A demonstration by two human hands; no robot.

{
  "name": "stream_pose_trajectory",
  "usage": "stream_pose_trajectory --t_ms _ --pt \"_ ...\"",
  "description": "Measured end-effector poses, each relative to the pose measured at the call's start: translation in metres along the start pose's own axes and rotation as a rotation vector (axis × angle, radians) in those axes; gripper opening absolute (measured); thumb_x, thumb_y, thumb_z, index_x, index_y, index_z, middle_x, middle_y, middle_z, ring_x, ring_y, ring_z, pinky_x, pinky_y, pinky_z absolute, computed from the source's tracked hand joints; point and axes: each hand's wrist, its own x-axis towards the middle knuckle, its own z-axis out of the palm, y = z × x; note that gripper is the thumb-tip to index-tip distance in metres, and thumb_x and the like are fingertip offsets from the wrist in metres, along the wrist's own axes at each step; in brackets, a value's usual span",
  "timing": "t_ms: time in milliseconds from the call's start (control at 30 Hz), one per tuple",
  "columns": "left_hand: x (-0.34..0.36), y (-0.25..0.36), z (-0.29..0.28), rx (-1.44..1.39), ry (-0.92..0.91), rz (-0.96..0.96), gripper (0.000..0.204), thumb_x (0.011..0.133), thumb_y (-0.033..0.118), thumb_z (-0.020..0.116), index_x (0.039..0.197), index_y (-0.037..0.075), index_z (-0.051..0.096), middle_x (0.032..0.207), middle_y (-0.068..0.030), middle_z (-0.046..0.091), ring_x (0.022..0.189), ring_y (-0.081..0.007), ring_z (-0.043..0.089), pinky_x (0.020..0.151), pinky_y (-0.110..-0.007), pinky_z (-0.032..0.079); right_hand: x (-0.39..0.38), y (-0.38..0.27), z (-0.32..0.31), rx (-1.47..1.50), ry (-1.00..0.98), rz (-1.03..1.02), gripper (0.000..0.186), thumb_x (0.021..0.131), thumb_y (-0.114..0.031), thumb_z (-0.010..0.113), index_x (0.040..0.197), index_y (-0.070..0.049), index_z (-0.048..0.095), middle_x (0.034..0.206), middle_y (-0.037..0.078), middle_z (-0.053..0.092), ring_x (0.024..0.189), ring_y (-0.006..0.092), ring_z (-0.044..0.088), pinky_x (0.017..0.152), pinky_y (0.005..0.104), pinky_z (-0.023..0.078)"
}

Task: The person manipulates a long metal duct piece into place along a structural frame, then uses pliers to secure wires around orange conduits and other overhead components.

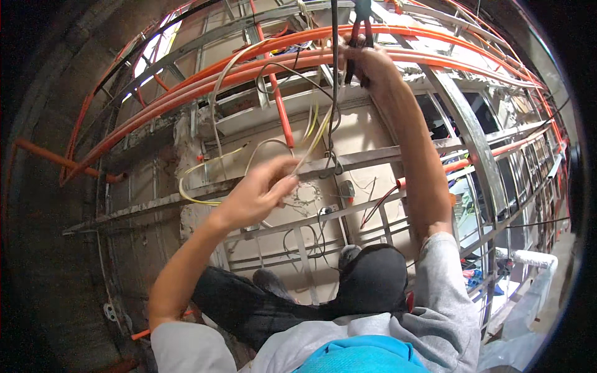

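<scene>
My left hand is at the middle, slightly blurred, with thumb and fingers pinched on thin pale wires that rise from the fingertips. Up at the top right of centre, my right hand grips a pair of pliers by the dark handles, its jaws pointing away from me at the picture's upper edge. An orange conduit ends just beyond my left hand, and loose wire comes out of it. Close to the pliers, a dark cable runs downward and ends in a small coil.
Metal ceiling framing crosses below my hands. Long orange conduits bend across the far side. Red and black wires hang from another conduit on the right. A white flexible duct lies at the lower right. My knees are below.
</scene>
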Motion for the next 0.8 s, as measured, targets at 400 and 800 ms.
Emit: stream_pose_trajectory --t_ms 400,800 --pt "-0.063 0.089 -0.09 0.563 0.415 0.06 0.025 0.099 0.018 0.06 0.109 -0.001 0.071 0.096 -0.0057 0.071 0.093 -0.0116 0.063 0.084 -0.029 0.05 0.059 0.019 -0.08 0.241 0.012 0.065 0.028 0.098 -0.019 0.061 0.103 0.007 0.055 0.089 0.017 0.066 0.073 0.0222 0.067 0.067 0.0335 0.058" --pt "0.044 0.086 -0.152 0.732 0.268 0.541 0.036 0.101 0.026 0.058 0.125 0.001 0.065 0.118 -0.0104 0.068 0.115 -0.019 0.062 0.104 -0.034 0.044 -0.165 -0.076 -0.074 -0.646 0.098 0.092 0.019 0.098 -0.026 0.057 0.087 -0.011 0.052 0.067 -0.007 0.042 0.055 0.0066 0.038 0.048 0.0275 0.032"
